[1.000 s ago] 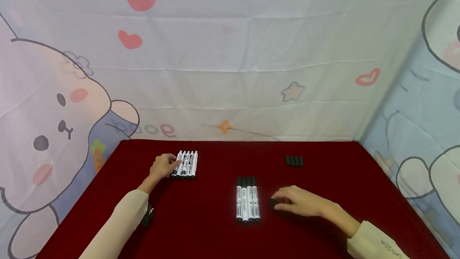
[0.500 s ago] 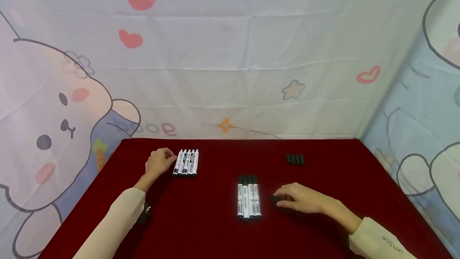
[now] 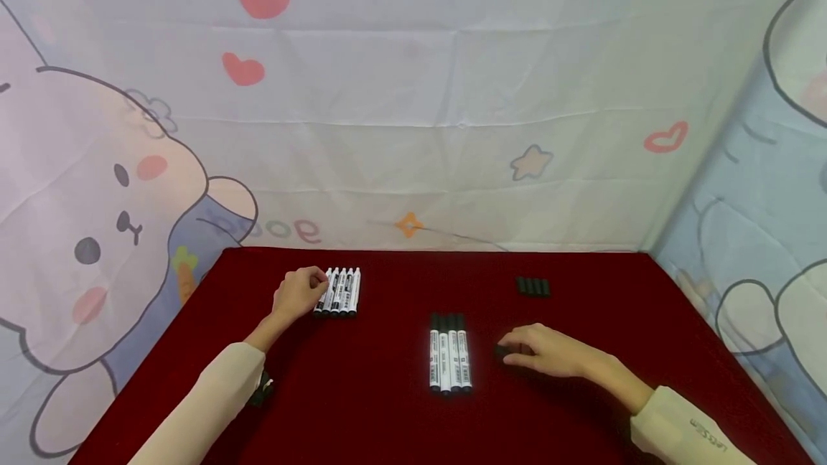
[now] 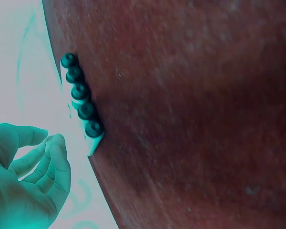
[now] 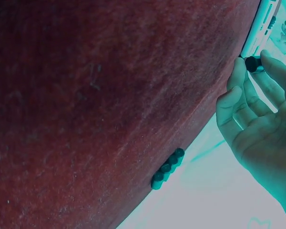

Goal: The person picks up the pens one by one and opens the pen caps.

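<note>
My left hand (image 3: 300, 291) hovers at the left side of a row of several uncapped white markers (image 3: 345, 291), overlapping the nearest one in the head view. In the left wrist view its thumb and fingertips come close together, holding nothing, and the markers' black ends (image 4: 80, 91) line up beside them. My right hand (image 3: 543, 350) pinches a small black marker cap (image 5: 254, 64) between thumb and fingertip, low over the cloth. Left of that hand, several capped markers (image 3: 451, 357) lie side by side, black caps pointing away from me.
Several loose black caps (image 3: 533, 286) lie in a row at the back right of the dark red cloth (image 3: 388, 415). A small dark object (image 3: 261, 389) is partly hidden by my left sleeve. A patterned curtain (image 3: 452, 92) hangs behind the table.
My left hand drew back from the leftmost uncapped marker, then came back over it. My right hand keeps the cap and has barely moved. The head view has shifted slightly.
</note>
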### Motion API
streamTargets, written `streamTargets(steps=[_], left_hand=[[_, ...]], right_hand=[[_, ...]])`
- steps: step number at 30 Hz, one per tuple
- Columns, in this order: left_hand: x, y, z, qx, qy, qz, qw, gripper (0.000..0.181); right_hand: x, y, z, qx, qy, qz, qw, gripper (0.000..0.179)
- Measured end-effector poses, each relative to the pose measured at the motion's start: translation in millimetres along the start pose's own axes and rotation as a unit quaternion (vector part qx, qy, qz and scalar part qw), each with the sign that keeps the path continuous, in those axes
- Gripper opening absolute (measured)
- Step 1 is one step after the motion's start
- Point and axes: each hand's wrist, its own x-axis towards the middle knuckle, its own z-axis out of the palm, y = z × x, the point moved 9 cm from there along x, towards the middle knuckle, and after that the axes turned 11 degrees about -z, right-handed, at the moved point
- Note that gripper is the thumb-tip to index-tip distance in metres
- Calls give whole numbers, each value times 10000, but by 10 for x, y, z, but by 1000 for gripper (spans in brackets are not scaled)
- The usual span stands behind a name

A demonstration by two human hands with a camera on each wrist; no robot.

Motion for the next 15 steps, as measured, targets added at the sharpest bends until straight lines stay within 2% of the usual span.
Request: streamTargets(steps=[8,15], left_hand=[[-137,236,87,67,-187,465,9987,14],[-299,350,240,109,-535,562,9969,11]], right_hand=[[-22,61,-108,-33,150,124,9998,33],[-87,218,-170,-86,210,239,9995,35]])
